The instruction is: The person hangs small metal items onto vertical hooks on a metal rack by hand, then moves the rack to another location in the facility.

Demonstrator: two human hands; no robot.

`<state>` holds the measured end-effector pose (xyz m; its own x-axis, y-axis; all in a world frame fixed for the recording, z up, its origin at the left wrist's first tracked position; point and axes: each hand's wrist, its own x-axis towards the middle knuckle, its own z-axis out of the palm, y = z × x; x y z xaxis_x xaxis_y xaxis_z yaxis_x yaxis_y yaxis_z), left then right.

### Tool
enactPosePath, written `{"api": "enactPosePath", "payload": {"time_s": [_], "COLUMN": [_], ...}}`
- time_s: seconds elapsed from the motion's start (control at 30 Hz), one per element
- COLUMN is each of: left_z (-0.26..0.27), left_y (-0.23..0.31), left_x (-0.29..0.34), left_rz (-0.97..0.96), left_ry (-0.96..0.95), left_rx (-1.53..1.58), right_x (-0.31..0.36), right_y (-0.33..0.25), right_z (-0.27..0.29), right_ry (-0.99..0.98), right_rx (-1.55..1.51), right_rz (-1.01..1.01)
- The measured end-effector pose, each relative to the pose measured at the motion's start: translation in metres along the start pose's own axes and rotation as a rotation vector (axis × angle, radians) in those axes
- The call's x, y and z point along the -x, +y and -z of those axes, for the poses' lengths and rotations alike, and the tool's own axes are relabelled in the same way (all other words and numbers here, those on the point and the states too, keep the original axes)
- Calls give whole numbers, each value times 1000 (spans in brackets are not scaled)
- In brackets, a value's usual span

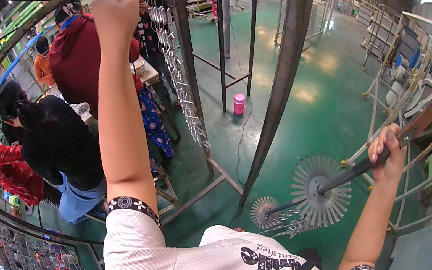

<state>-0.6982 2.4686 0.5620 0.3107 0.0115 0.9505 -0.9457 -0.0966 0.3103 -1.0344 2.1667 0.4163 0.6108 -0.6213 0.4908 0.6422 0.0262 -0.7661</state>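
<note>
Head view, single frame. The person's right hand (387,149) was closed in a full fist around a long dark metal rod with a brown flat upper end (376,158), gripping it just below that brown section. The rod slanted down to the left and carried two round grey discs fringed with thin radiating metal pieces: a larger disc (320,190) at mid-length and a smaller disc (265,212) near the lower tip, both hanging above the green painted floor (302,111). Judged from its build, the rod would handle as stiff and fairly heavy toward the loaded end, while the fine spokes looked easily bent; the bare shaft near the top seemed the safest place to hold. The left hand (115,4) was raised overhead at the upper picture edge, fingers curled, but whether it held anything could not be told. Also counted: one slanted steel frame post (284,69), one hanging rack strung with small shiny metal parts (180,79), one pink lidded container (239,103), and several workers at a table (148,75) on the left.
</note>
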Motion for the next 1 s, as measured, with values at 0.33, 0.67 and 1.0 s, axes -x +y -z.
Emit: {"api": "enactPosePath", "payload": {"time_s": [0.33,0.67,1.0], "left_z": [-32,-25,-36], "left_y": [-23,-17,-22], "left_x": [-71,-74,-8], "left_rz": [228,334,24], "left_ry": [35,-91,-252], "left_rx": [-39,336,305], "right_x": [1,-8,-17], "right_y": [1,4,10], "right_z": [-9,1,10], "right_ry": [66,159,226], "right_rx": [73,109,133], "right_rz": [36,-11,-15]}}
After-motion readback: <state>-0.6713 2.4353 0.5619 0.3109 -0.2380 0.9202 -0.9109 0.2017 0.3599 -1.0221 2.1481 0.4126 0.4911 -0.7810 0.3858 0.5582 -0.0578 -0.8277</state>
